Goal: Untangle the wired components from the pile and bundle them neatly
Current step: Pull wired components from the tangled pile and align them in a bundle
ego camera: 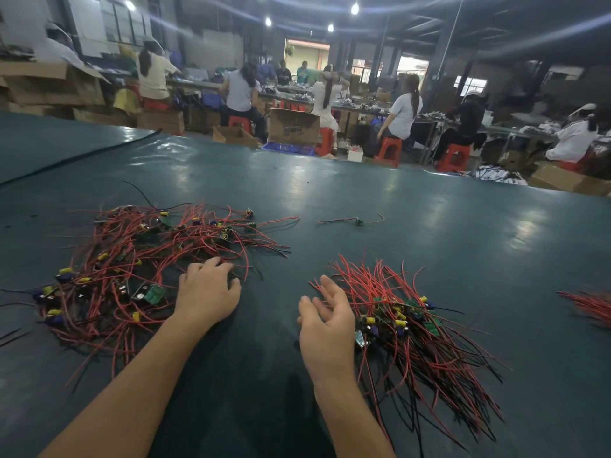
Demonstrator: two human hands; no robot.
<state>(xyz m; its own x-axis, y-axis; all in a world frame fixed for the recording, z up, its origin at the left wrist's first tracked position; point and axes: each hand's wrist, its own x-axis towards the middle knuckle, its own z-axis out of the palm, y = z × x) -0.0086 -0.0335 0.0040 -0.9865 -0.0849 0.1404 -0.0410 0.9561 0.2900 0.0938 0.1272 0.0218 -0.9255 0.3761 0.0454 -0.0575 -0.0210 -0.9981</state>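
Dark green table [363, 193] seen spread across view; tangled pile [142, 259] of red and black wired components laid at left; aligned bundle [413, 325] laid at right, boards gathered mid-bundle, wires fanned outward; left hand [206, 292] placed palm-down at pile's near right edge, fingers curled onto wires, grip not discernible since fingertips are hidden; right hand [325, 322] held loose, fingers relaxed and spread, just beside bundle's left edge; single component [358, 221] left well apart, farther back.

I log a dark green table [429, 246]. On it: tangled pile [132, 269] centre left, aligned bundle [413, 328] lower right, lone wired component [359, 221] mid-frame, further red wires [591, 307] right edge.
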